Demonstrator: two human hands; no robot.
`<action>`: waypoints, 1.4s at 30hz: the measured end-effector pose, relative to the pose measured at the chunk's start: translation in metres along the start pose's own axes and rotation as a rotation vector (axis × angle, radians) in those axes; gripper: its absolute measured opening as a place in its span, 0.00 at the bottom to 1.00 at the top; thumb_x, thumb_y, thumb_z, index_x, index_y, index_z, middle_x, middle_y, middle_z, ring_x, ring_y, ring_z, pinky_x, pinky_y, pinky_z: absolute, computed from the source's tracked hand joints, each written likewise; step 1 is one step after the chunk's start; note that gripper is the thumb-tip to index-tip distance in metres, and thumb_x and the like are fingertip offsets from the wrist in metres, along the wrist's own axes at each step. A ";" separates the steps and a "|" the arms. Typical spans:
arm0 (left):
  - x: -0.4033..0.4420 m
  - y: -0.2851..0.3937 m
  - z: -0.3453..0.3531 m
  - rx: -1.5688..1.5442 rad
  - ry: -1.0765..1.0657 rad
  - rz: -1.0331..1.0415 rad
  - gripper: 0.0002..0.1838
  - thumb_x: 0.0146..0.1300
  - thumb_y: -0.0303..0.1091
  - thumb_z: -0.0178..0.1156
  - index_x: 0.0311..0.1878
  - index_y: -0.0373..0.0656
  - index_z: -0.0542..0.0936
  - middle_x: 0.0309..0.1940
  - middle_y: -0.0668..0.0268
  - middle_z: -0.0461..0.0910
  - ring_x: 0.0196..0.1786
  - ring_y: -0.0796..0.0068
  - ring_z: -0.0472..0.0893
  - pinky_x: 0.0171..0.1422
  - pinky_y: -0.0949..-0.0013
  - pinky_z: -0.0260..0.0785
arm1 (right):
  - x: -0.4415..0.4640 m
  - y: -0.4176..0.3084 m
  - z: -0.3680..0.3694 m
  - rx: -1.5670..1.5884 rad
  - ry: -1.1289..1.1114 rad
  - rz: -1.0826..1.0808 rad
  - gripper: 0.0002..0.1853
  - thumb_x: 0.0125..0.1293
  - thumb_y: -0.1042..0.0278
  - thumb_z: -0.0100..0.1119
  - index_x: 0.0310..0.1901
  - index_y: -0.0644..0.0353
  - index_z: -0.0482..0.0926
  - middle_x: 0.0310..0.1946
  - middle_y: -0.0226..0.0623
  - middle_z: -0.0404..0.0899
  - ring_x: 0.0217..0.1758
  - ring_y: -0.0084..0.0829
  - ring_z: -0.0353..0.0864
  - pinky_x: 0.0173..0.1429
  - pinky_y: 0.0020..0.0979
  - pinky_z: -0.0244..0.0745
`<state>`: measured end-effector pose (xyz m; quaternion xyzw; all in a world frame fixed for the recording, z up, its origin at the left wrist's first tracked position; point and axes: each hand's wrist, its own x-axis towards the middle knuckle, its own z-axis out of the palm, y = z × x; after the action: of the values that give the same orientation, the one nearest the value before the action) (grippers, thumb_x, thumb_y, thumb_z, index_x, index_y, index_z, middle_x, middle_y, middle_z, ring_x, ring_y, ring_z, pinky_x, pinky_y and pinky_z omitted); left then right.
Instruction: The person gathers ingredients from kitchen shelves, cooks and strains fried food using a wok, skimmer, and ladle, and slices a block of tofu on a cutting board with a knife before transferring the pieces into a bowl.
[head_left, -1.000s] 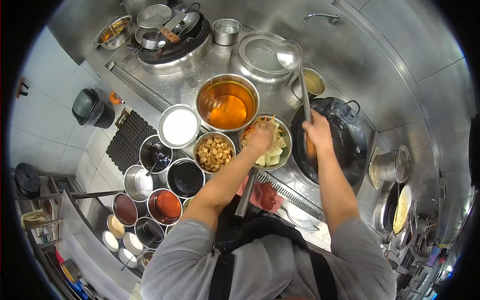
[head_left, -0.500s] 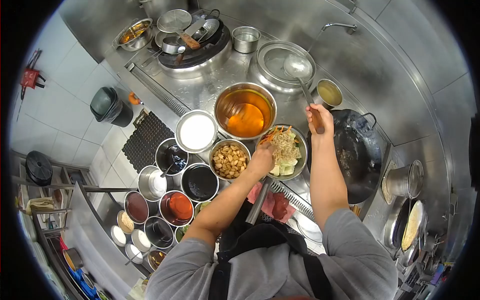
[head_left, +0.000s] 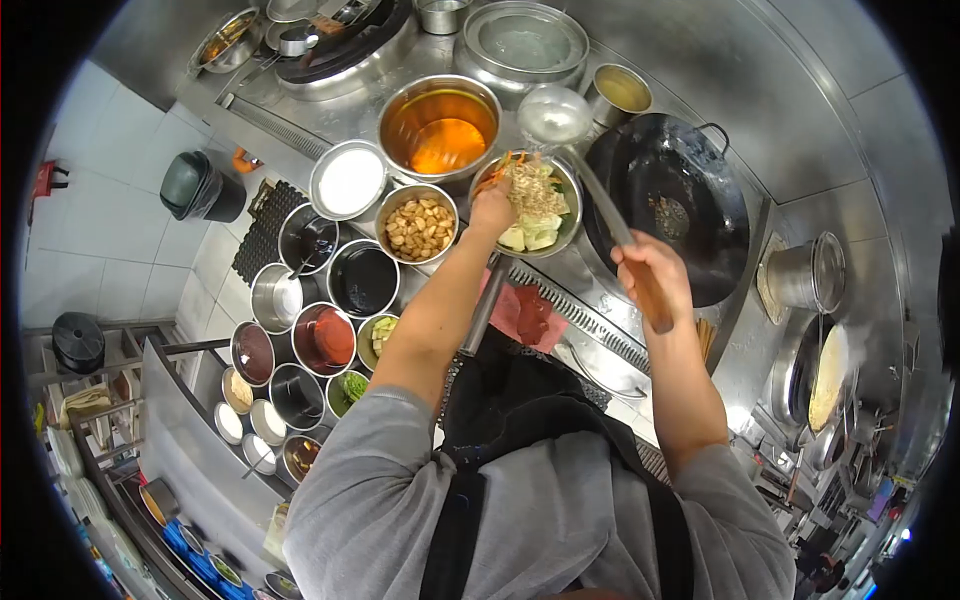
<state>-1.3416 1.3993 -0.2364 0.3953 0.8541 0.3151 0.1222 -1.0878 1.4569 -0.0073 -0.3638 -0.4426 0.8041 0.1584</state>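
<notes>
My left hand (head_left: 492, 208) is at the left side of a metal bowl (head_left: 572, 226) of shredded carrot, cabbage pieces (head_left: 535, 232) and pale shreds. Its fingers curl among the carrot; what they grip is hidden. A tubular metal handle (head_left: 487, 306) extends from beneath that bowl toward my body. In my right hand (head_left: 655, 268) is a ladle (head_left: 590, 185), held by its wooden handle. The ladle's bowl, somewhat blurred, hangs just behind the vegetable bowl. To the right sits a dark wok (head_left: 700, 190) with a little residue at its bottom.
Amber oil fills a large pot (head_left: 440, 135) behind a bowl of fried chunks (head_left: 420, 228). At left stand a white-filled bowl (head_left: 348, 182) and several sauce containers (head_left: 362, 278). Farther back are a lidless water pot (head_left: 525, 45) and a smaller pot of yellowish liquid (head_left: 622, 88).
The ladle has moved from above the water pot toward the vegetable bowl. My left hand has stayed at that bowl's left side. The whole view has shifted.
</notes>
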 end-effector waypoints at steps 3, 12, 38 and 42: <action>0.017 0.002 0.000 -0.029 -0.067 0.050 0.11 0.55 0.33 0.58 0.42 0.51 0.84 0.38 0.53 0.84 0.45 0.49 0.83 0.53 0.52 0.74 | -0.031 0.002 -0.011 -0.076 0.028 0.040 0.24 0.57 0.70 0.60 0.54 0.73 0.73 0.28 0.35 0.77 0.17 0.24 0.73 0.18 0.23 0.64; 0.033 0.007 -0.008 0.016 -0.191 0.093 0.14 0.56 0.33 0.59 0.47 0.48 0.83 0.44 0.50 0.83 0.49 0.48 0.81 0.56 0.52 0.73 | -0.059 0.012 -0.052 -1.102 0.122 -0.240 0.29 0.52 0.74 0.56 0.60 0.71 0.74 0.24 0.47 0.79 0.24 0.33 0.80 0.35 0.32 0.74; -0.024 0.003 -0.053 -0.085 -0.008 0.175 0.17 0.52 0.25 0.56 0.46 0.39 0.83 0.38 0.46 0.82 0.43 0.47 0.83 0.51 0.52 0.76 | 0.157 -0.035 0.014 0.046 0.033 -0.189 0.06 0.58 0.72 0.60 0.34 0.66 0.77 0.27 0.39 0.80 0.21 0.28 0.77 0.21 0.27 0.70; -0.011 0.014 -0.030 0.043 -0.029 0.163 0.13 0.54 0.28 0.57 0.43 0.39 0.83 0.39 0.47 0.83 0.44 0.48 0.83 0.52 0.52 0.76 | 0.075 -0.026 0.001 0.018 0.021 -0.138 0.19 0.59 0.72 0.59 0.50 0.73 0.73 0.29 0.39 0.79 0.20 0.26 0.76 0.19 0.24 0.67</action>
<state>-1.3395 1.3849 -0.2045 0.4705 0.8239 0.2997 0.1000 -1.1420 1.5141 -0.0187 -0.3396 -0.4576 0.7913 0.2214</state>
